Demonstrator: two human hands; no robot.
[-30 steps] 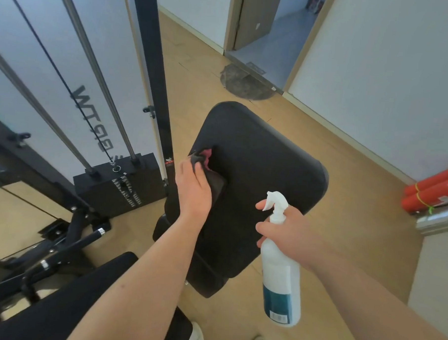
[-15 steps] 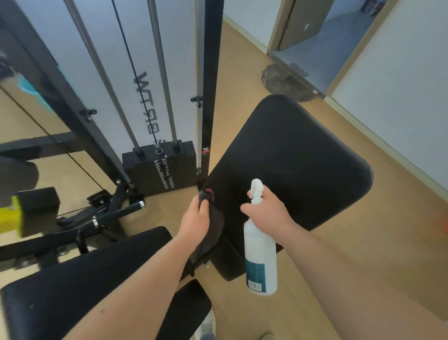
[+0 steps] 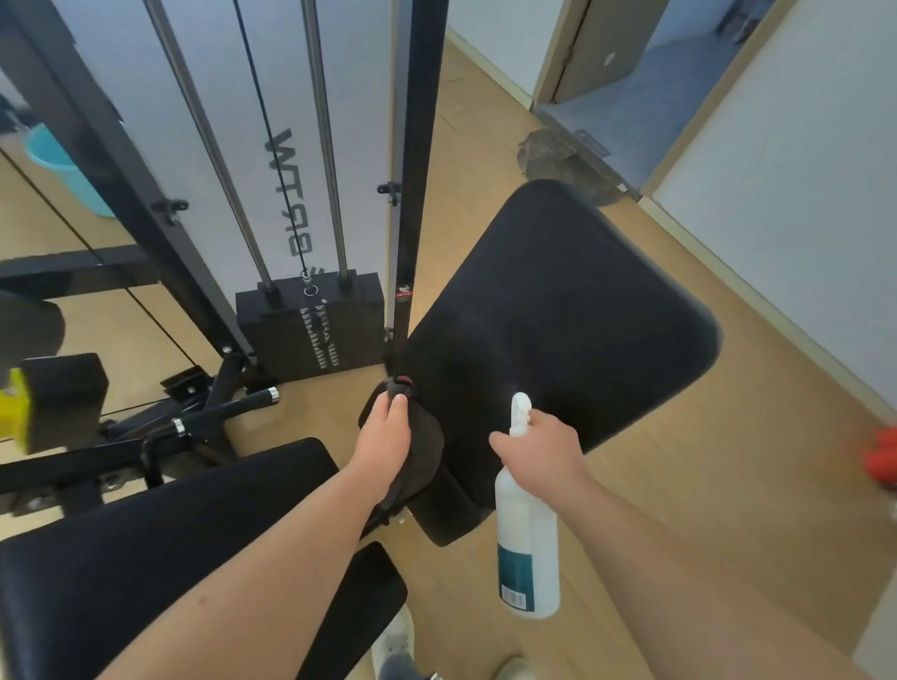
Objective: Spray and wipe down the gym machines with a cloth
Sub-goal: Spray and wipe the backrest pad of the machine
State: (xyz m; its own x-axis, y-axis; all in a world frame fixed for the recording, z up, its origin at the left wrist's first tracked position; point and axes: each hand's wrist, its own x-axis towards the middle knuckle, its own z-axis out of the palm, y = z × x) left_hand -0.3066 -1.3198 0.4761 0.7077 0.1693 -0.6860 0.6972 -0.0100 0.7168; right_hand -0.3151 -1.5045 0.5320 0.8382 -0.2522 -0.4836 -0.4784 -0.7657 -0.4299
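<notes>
A black padded backrest (image 3: 555, 313) of a gym bench tilts up in the middle of the view. My left hand (image 3: 384, 440) presses a dark cloth (image 3: 423, 452) with a pink patch against the pad's lower left edge. My right hand (image 3: 544, 449) grips the neck of a white spray bottle (image 3: 527, 543) with a teal label, which hangs down in front of the pad's lower part. The bottle's nozzle points up and left toward the pad.
A black seat pad (image 3: 133, 572) lies at the lower left. Behind stand a black weight stack (image 3: 311, 323), chrome guide rods and a black upright post (image 3: 418, 158). Red cylinders (image 3: 896, 454) lie at the right wall. A doorway (image 3: 628, 65) opens at the back.
My left hand has slid the cloth down the pad's left edge toward its lower end. The view has swung left. My right hand keeps holding the bottle near the pad.
</notes>
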